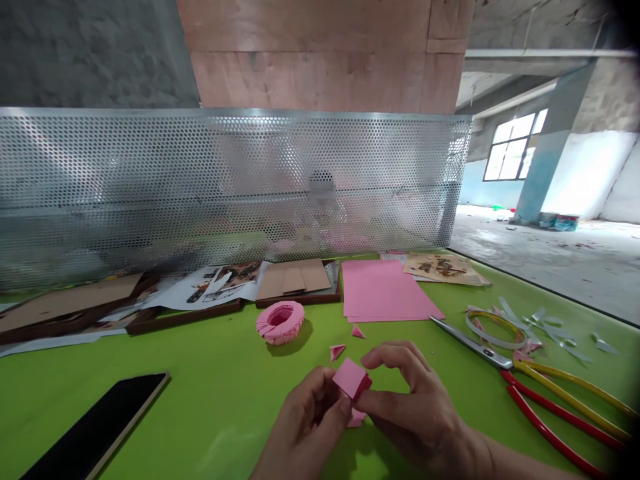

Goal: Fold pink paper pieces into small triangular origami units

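Observation:
A small folded pink paper piece (350,378), apparently several layers thick, is between my hands above the green table. My left hand (313,420) grips it from the left, with the thumb on its lower corner. My right hand (417,397) is curled round its right side, the thumb against the edge and the index finger arched near the upper corner. More pink paper (357,418) shows partly below my fingers. Just beyond lie two small folded pink triangles (337,352). A pink ring of interlocked folded paper (281,323) stands farther back to the left.
Pink paper sheets (385,290) lie at the back. Large scissors (493,357) with red and yellow handles and a tape roll (495,329) are at right, near clear tape scraps (555,327). A phone (100,427) lies at left. A perforated metal screen (240,180) borders the table (210,373).

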`<state>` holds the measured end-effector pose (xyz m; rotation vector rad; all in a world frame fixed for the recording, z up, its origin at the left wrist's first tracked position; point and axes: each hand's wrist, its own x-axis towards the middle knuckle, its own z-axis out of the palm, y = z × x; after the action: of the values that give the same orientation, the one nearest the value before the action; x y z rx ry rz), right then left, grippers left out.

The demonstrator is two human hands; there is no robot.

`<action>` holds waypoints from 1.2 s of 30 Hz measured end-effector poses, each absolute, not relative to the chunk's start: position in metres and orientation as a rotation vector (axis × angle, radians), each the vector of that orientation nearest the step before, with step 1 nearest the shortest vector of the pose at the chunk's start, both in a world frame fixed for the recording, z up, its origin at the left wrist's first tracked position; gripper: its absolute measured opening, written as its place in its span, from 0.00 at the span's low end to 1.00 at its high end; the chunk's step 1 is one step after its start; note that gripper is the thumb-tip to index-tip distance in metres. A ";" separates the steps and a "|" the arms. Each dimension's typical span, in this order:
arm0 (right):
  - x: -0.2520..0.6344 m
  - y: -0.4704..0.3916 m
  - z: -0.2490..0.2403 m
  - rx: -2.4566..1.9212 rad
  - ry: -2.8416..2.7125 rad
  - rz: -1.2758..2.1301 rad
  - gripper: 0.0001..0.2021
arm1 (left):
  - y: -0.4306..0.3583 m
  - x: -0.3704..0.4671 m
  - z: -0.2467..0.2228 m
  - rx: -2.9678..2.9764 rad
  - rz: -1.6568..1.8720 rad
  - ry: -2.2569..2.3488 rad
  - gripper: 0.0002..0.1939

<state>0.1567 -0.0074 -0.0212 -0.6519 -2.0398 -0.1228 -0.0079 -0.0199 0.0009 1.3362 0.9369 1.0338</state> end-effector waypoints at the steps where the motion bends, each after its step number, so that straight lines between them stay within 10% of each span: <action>1: 0.156 -0.007 -0.021 -0.648 -2.034 -0.150 0.08 | -0.019 -0.008 0.000 1.350 1.036 0.950 0.06; 36: 0.161 -0.003 -0.005 -0.570 -2.139 0.072 0.06 | -0.013 -0.014 -0.013 0.947 1.090 0.863 0.10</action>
<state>0.1606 -0.0035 -0.0054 -0.5703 -2.1390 0.0721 -0.0144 -0.0134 -0.0131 0.9474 0.8632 1.0897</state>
